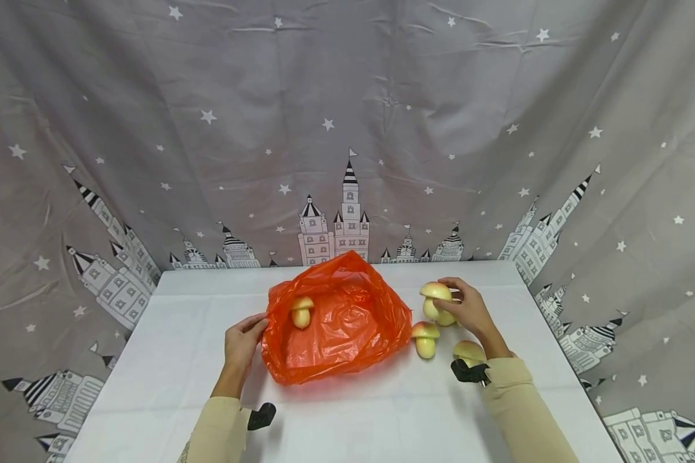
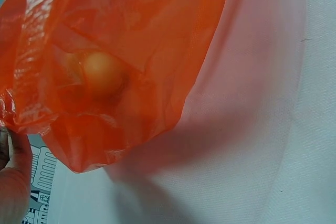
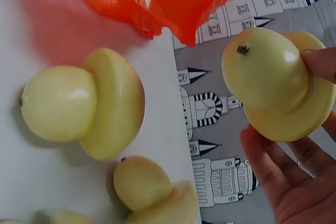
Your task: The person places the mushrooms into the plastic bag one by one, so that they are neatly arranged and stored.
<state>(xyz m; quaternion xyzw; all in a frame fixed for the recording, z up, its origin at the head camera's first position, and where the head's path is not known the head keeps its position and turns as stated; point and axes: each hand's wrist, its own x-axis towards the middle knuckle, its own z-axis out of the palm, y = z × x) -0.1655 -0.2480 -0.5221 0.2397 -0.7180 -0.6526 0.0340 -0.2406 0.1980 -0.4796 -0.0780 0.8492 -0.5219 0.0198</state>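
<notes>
A red plastic bag (image 1: pixel 336 334) lies with its mouth spread wide on the white table. Inside, towards its left side, is one toy mushroom (image 1: pixel 302 314); its rounded shape shows through the plastic in the left wrist view. My left hand (image 1: pixel 242 347) pinches the bag's left rim. To the right of the bag, my right hand (image 1: pixel 469 312) grips another yellow mushroom (image 1: pixel 434 291) between thumb and fingers, raised above the table in the right wrist view. Below it, a mushroom with a reddish cap (image 1: pixel 425 339) stands near the bag, and another (image 1: pixel 469 352) is partly hidden by my right wrist.
One more mushroom (image 1: pixel 446 317) shows partly behind the held one. A white cloth covers the table (image 1: pixel 347 424). Behind and beside it hangs a grey curtain (image 1: pixel 347 77) printed with stars and castles. Black wrist mounts (image 1: pixel 262 417) stick out from both sleeves.
</notes>
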